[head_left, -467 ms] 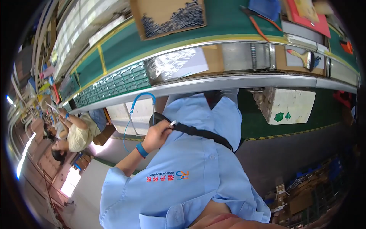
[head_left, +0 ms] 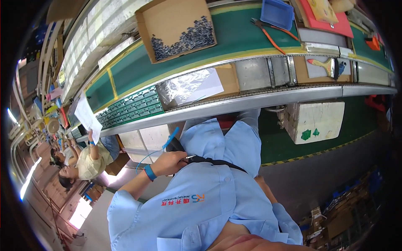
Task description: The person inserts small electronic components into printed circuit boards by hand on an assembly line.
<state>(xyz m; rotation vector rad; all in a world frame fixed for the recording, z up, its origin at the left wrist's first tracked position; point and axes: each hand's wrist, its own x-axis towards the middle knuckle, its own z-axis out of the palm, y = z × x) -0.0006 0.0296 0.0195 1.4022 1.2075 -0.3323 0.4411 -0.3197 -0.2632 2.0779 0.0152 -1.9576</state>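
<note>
My left hand (head_left: 168, 163) rests against my chest on my light blue shirt (head_left: 209, 196), its fingers closed on the end of a black strap (head_left: 217, 163) that runs across the shirt. A small pale tip sticks out by the fingers; I cannot tell what it is. On that wrist sits a blue wrist band (head_left: 149, 172), with a blue cord (head_left: 169, 140) looping up from it. My right hand is out of sight; only its sleeve shows at the lower right.
A green conveyor belt (head_left: 234, 33) runs above me, carrying a cardboard box of small dark parts (head_left: 180, 27), orange pliers (head_left: 270, 31) and a blue bin (head_left: 277, 12). Green circuit boards (head_left: 130, 109) and a brush (head_left: 324, 65) lie on the metal rail. A seated person (head_left: 90, 161) works at left. A white box (head_left: 319, 121) stands under the line.
My left hand has slid slightly down my chest along the strap. The view has shifted a little, so the conveyor sits differently in the picture.
</note>
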